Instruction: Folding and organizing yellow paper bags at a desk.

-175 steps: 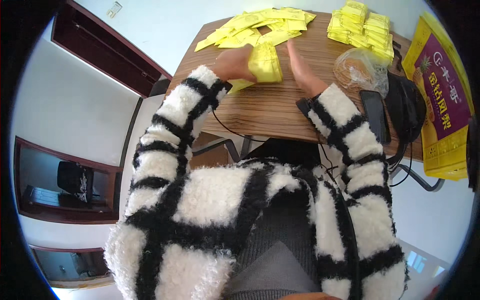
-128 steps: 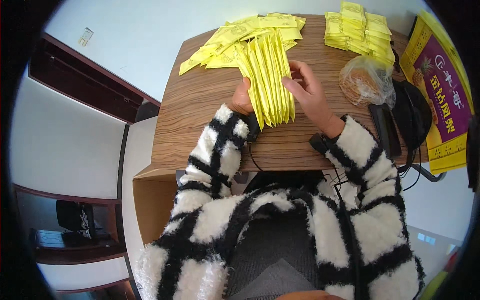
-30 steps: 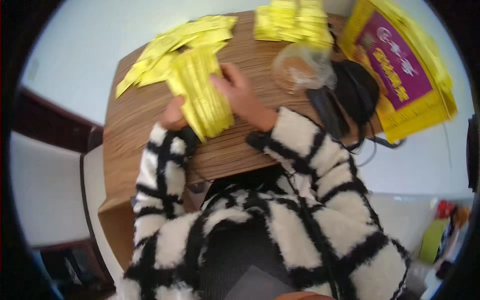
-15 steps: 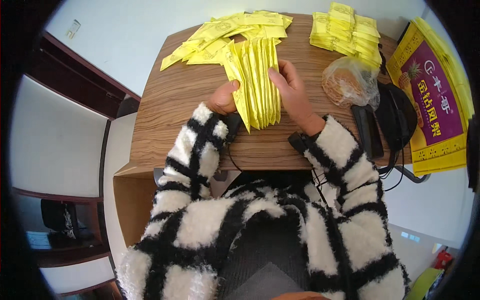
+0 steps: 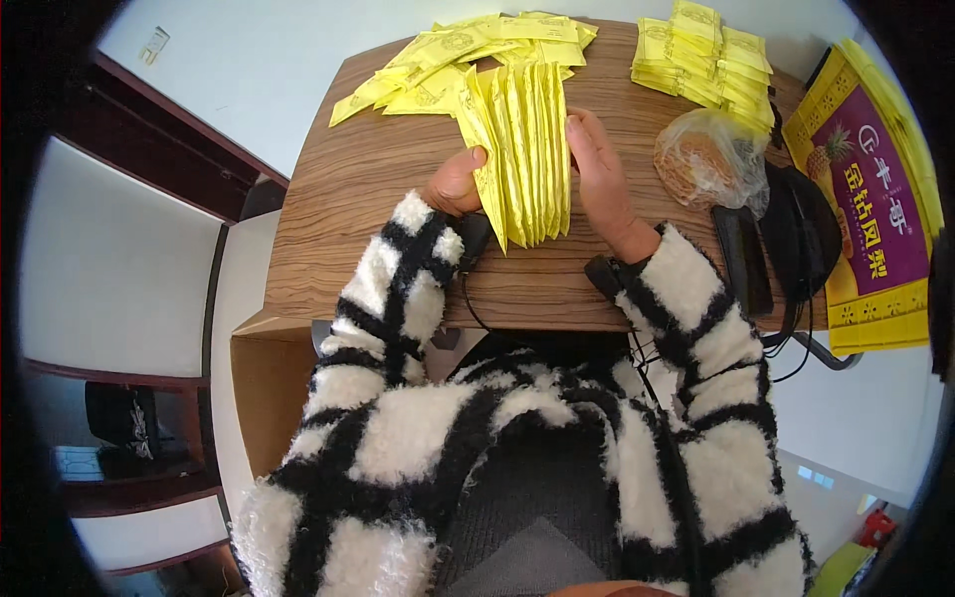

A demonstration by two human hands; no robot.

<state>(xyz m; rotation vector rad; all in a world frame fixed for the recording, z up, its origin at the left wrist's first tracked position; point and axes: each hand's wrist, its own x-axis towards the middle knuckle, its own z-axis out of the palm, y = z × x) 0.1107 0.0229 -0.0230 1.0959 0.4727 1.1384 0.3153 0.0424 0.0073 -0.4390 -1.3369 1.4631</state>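
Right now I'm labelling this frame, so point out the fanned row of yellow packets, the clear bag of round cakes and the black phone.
fanned yellow packets (image 5: 527,149), head view, middle of the row.
clear bag of cakes (image 5: 701,164), head view, centre of the bag.
black phone (image 5: 741,261), head view, middle of its screen.

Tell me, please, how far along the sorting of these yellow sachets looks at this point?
Done, it seems: neat stacked sachets at the table's far right. In hand: a fanned bundle, gripped by the left hand, with the right hand against its edge. Left: the loose pile beyond the bundle, unstacked. Roughly midway, I would judge.
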